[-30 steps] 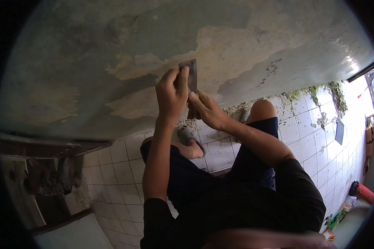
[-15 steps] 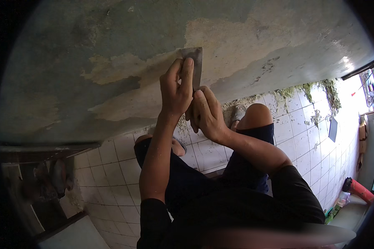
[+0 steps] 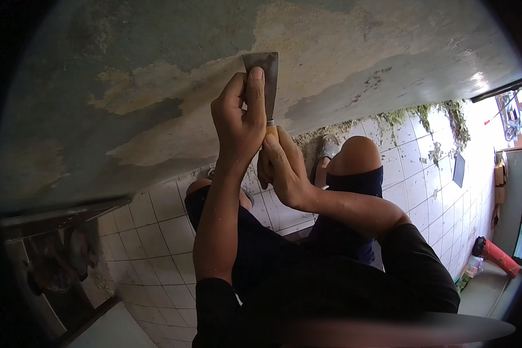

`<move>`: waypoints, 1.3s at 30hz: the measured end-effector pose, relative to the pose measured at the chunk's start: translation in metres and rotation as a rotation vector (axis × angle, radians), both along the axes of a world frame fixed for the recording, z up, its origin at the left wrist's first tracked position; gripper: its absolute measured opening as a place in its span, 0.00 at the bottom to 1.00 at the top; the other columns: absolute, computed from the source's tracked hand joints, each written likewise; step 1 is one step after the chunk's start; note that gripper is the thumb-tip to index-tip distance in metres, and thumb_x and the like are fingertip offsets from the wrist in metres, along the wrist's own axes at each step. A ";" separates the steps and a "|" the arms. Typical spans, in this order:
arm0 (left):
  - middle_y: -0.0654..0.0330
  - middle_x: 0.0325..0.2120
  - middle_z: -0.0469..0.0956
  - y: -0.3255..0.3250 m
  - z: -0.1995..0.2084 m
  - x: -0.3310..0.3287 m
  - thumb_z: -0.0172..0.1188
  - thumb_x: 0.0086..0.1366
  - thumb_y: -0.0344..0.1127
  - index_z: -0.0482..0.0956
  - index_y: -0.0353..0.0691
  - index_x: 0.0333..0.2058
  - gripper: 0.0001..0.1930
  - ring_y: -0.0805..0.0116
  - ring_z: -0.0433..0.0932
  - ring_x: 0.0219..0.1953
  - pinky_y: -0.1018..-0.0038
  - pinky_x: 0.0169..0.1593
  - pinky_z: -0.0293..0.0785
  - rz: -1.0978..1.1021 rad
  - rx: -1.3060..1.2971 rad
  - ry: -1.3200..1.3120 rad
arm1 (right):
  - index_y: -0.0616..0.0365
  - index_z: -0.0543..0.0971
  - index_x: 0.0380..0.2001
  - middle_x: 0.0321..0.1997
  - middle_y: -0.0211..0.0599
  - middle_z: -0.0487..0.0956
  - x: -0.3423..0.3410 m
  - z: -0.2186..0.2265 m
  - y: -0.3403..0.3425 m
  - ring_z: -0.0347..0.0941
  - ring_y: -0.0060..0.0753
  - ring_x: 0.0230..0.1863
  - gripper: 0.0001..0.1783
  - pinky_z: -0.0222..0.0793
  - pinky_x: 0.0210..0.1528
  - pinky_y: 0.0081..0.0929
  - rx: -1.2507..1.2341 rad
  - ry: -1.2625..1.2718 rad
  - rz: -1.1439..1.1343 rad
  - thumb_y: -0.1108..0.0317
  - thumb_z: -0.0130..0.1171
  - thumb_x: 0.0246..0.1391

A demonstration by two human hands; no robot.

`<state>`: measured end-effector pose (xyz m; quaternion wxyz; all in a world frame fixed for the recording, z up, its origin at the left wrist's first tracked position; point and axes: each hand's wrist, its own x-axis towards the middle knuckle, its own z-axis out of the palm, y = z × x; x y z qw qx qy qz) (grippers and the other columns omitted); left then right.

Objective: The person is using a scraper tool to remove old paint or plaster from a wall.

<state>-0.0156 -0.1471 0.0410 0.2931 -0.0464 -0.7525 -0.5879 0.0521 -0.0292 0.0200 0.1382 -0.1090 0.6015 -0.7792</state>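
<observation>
A scraper [image 3: 268, 87] with a flat grey metal blade and a yellowish handle is in both my hands. Its broad edge points up against a wall [image 3: 330, 40] of grey-green paint with pale bare patches. My left hand [image 3: 240, 116] is closed on the blade, its thumb pressed flat along the metal. Lower down, my right hand [image 3: 287, 171] is wrapped round the handle, hiding most of it. The blade's edge lies where green paint meets a pale patch.
Paint flakes [image 3: 455, 124] lie along the wall's foot on the white tiled floor [image 3: 409, 191]. A grey flat sheet [image 3: 459, 170] lies at the right. Farther right is a red cylinder [image 3: 497, 257]. Dark objects [image 3: 64, 261] stand at the lower left.
Both hands and the scraper have moved slightly up and left along the wall. More of the blade and a bit of the handle now show.
</observation>
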 end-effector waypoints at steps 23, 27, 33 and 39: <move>0.71 0.15 0.63 0.014 0.009 0.003 0.55 0.78 0.41 0.67 0.39 0.22 0.22 0.84 0.57 0.21 0.77 0.23 0.54 -0.007 0.167 -0.041 | 0.59 0.70 0.33 0.20 0.22 0.63 0.003 0.006 -0.004 0.55 0.14 0.19 0.22 0.53 0.22 0.20 0.052 0.050 -0.116 0.56 0.36 0.78; 0.71 0.15 0.63 0.013 0.006 0.000 0.55 0.78 0.40 0.67 0.40 0.22 0.22 0.84 0.57 0.21 0.77 0.23 0.54 0.009 0.130 -0.033 | 0.59 0.70 0.33 0.19 0.22 0.63 0.002 0.006 -0.005 0.54 0.13 0.19 0.22 0.52 0.22 0.19 0.013 0.048 -0.125 0.55 0.36 0.79; 0.70 0.15 0.63 0.012 0.008 -0.001 0.55 0.78 0.40 0.67 0.39 0.22 0.22 0.84 0.58 0.21 0.76 0.23 0.54 0.018 0.089 -0.002 | 0.60 0.69 0.35 0.20 0.26 0.67 0.000 0.002 -0.004 0.59 0.14 0.20 0.20 0.57 0.21 0.22 -0.024 0.034 -0.089 0.55 0.40 0.78; 0.70 0.15 0.62 0.008 0.011 -0.001 0.55 0.78 0.40 0.68 0.38 0.22 0.22 0.83 0.58 0.21 0.75 0.24 0.55 0.013 0.062 0.021 | 0.59 0.69 0.35 0.20 0.23 0.66 -0.002 -0.001 -0.010 0.58 0.13 0.20 0.20 0.56 0.21 0.21 -0.077 0.013 -0.093 0.55 0.40 0.78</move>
